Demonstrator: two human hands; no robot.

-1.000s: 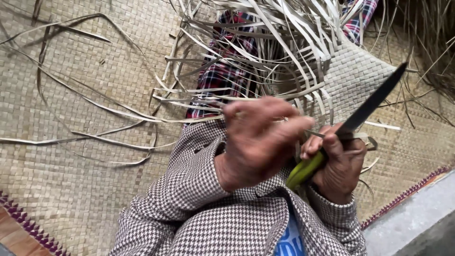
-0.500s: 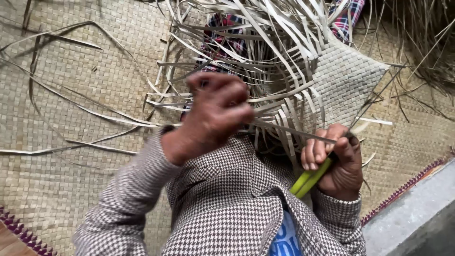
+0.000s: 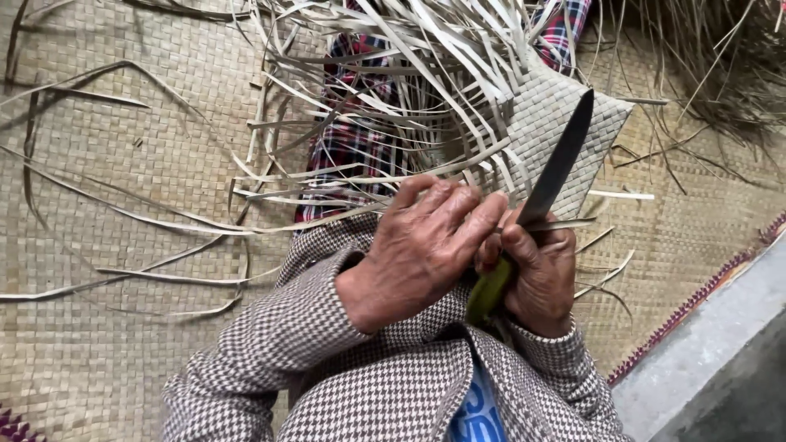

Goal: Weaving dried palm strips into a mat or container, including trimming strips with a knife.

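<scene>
My right hand (image 3: pixel 536 274) grips a knife (image 3: pixel 557 164) by its green handle (image 3: pixel 490 288), the dark blade pointing up and away over a half-woven straw piece (image 3: pixel 557 123). My left hand (image 3: pixel 426 245) lies beside it, fingers closed over a thin straw strip (image 3: pixel 565 223) that runs under the blade's base. Loose strips (image 3: pixel 393 74) fan out from the woven piece across my lap, which shows plaid cloth (image 3: pixel 348 155). Both sleeves are houndstooth.
A woven straw mat (image 3: pixel 123 205) covers the floor, with long loose strips (image 3: pixel 155 221) scattered at the left. A pile of dry straw (image 3: pixel 720 65) lies at the top right. The mat's red-stitched edge (image 3: pixel 696 303) meets a grey concrete ledge (image 3: pixel 720 360) at the lower right.
My left hand, raised up among the strips half a second ago, has come back down next to my right hand. The knife blade has swung up into view again.
</scene>
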